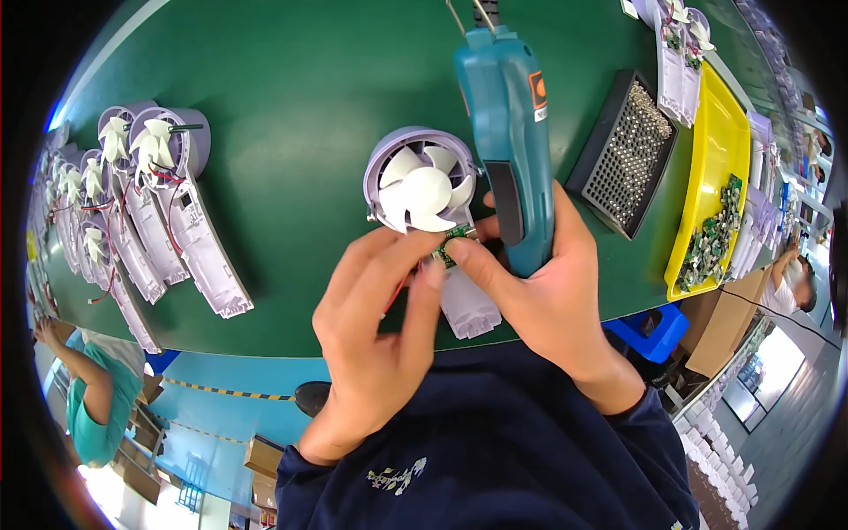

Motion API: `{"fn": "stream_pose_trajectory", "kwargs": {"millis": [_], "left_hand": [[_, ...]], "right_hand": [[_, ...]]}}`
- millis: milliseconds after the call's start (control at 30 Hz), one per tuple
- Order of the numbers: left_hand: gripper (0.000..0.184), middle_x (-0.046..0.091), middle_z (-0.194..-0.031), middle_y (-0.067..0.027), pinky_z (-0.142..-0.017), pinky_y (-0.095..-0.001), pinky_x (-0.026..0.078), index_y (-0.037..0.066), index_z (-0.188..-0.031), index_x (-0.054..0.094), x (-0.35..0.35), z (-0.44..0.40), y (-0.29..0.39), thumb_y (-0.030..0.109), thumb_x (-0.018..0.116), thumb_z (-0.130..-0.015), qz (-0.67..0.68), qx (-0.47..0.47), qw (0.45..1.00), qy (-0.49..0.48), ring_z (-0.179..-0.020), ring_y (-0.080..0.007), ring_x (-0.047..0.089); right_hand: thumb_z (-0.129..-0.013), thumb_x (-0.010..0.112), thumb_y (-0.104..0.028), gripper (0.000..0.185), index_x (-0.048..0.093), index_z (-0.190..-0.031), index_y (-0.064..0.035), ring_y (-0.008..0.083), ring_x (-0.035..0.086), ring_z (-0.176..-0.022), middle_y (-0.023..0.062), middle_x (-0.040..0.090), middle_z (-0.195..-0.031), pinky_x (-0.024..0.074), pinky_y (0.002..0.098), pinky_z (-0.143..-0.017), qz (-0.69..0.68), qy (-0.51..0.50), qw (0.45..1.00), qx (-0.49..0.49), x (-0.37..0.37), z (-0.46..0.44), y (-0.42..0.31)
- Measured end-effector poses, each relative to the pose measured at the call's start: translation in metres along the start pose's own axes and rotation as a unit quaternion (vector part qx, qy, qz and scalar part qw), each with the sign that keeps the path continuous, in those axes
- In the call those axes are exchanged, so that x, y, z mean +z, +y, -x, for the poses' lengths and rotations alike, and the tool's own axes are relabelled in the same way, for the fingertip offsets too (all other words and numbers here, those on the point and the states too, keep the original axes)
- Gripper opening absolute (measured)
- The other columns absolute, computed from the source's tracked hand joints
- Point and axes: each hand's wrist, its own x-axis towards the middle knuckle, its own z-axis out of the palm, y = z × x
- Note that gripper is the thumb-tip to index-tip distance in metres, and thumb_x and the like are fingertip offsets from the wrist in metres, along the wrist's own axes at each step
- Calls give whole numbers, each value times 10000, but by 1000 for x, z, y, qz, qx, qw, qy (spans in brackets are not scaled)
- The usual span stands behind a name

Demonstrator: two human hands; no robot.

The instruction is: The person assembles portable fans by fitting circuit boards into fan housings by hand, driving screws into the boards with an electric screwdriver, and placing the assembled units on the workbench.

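Note:
A lilac fan housing (pixel 375 168) with a white fan blade wheel (pixel 426 196) lies before me on the green bench; its open handle part (pixel 470 307) points toward me. At the neck sits a small green circuit board (pixel 458 240). My left hand (pixel 375 300) has its thumb and index finger closed at the board's left side, with a red wire beside them. My right hand (pixel 556 283) keeps a teal electric screwdriver (pixel 508 115) against its palm, while its thumb presses on the board. The screwdriver's tip is out of clear view.
Several fan housings (pixel 208 247) with red wires lie on the left. A black screw tray (pixel 629 146) and a yellow bin (pixel 707 168) with circuit boards (pixel 714 243) stand on the right. Blue plastic (pixel 652 331) shows below the bench edge. A person in a teal shirt (pixel 102 397) is at lower left.

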Motion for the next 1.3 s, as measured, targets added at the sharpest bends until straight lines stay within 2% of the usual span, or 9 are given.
{"fn": "stream_pose_trajectory", "kwargs": {"millis": [133,333,367,433,467,533,567,667,1300], "left_hand": [[305,678,-997,-134,-657,-270,541,-1,-1076,705,-4,-3,0,-78,747,-784,-4,0,999,-34,-750,-187,664],[296,701,-985,-129,-682,-266,576,-14,-1042,714,-3,-8,-3,-53,794,-760,18,-16,999,-39,-766,-172,680],[289,705,-980,-129,-695,-263,581,-15,-1043,714,-3,-8,-4,-54,790,-766,38,-22,998,-36,-777,-173,686],[286,707,-982,-131,-701,-262,584,-17,-1041,714,-3,-8,-6,-53,790,-767,47,-24,998,-35,-786,-171,689],[283,709,-984,-132,-706,-260,587,-18,-1039,714,-2,-8,-6,-53,790,-768,57,-29,997,-36,-794,-170,693],[283,710,-985,-134,-702,-260,586,-18,-1036,717,0,-9,-6,-54,792,-765,56,-24,997,-36,-791,-169,692],[283,711,-985,-136,-697,-259,586,-17,-1033,720,3,-11,-6,-55,793,-762,56,-19,998,-36,-787,-169,692],[291,711,-985,-137,-697,-255,589,-8,-1035,730,14,-22,-2,-63,793,-756,50,0,997,-53,-765,-165,686],[301,701,-1000,-122,-661,-213,545,-24,-1015,731,31,-29,7,-106,785,-730,21,-16,997,-67,-762,-117,662]], "right_hand": [[-803,808,-28,411,558,-1127,13,102,662,-853,68,694,-918,538,250,-752,18,-22,999,35,-2,1,-7],[-819,807,-91,403,567,-1122,25,98,653,-836,91,704,-929,531,247,-755,-7,-27,1000,-5,-10,1,-1],[-865,755,-117,370,564,-1145,31,95,632,-710,112,704,-919,519,237,-654,-80,-16,995,-52,-12,3,6],[-919,620,-494,552,542,-1160,-4,85,476,-470,97,649,-770,402,240,-430,-175,-15,983,-59,-32,6,11],[-923,607,-530,577,563,-1123,9,103,523,-527,85,632,-762,435,263,-461,-261,-13,965,-22,-50,8,6],[-856,587,-709,707,498,-1187,-91,162,496,-507,15,504,-689,419,278,-436,-405,-37,887,-219,-73,0,7],[-846,617,-698,710,485,-1230,-115,156,502,-568,19,521,-783,428,293,-495,-378,-89,860,-330,-88,-6,0],[-840,604,-728,748,449,-1282,-145,152,484,-634,29,508,-873,404,299,-575,-283,-48,825,-486,-111,-21,-14],[-811,555,-804,777,474,-1161,-115,151,450,-530,45,499,-767,403,302,-496,-324,-48,829,-453,-123,-38,10]]}}
